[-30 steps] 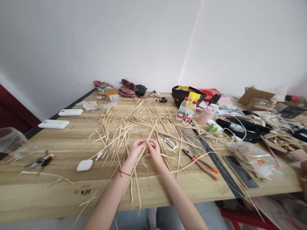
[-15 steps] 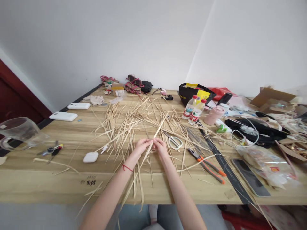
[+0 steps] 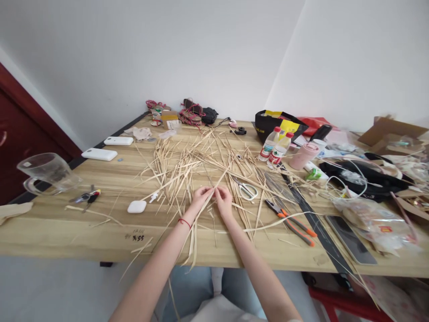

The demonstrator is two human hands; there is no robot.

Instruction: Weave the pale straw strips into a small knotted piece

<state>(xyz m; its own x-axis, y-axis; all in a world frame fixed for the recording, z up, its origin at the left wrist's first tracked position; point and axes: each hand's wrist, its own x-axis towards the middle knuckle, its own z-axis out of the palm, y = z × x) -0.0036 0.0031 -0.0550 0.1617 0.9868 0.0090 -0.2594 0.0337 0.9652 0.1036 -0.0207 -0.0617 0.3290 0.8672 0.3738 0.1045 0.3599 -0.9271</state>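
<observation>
My left hand [image 3: 201,198] and my right hand [image 3: 222,199] meet over the near middle of the table, fingertips almost touching. Both are closed in a pinch on one pale straw strip [image 3: 221,178], which slants up to the right beyond the fingers. Its lower part runs down past my left hand among other strips [image 3: 192,246] that hang over the table's front edge. A wide loose heap of dry straw strips [image 3: 177,170] spreads just beyond my hands. White-handled scissors [image 3: 247,191] lie right of my right hand, partly among the strips.
Orange-handled pliers [image 3: 291,222] and a phone [image 3: 350,239] lie on the right. Two water bottles [image 3: 275,147] and a pink cup [image 3: 303,156] stand behind them. A clear pitcher [image 3: 50,172], keys [image 3: 86,197] and a white earbud case [image 3: 136,206] are on the left.
The view has shifted, so the table sits slightly higher and further right. Both hands keep their pinch on the strip, whose upper end now reaches less far above the fingers.
</observation>
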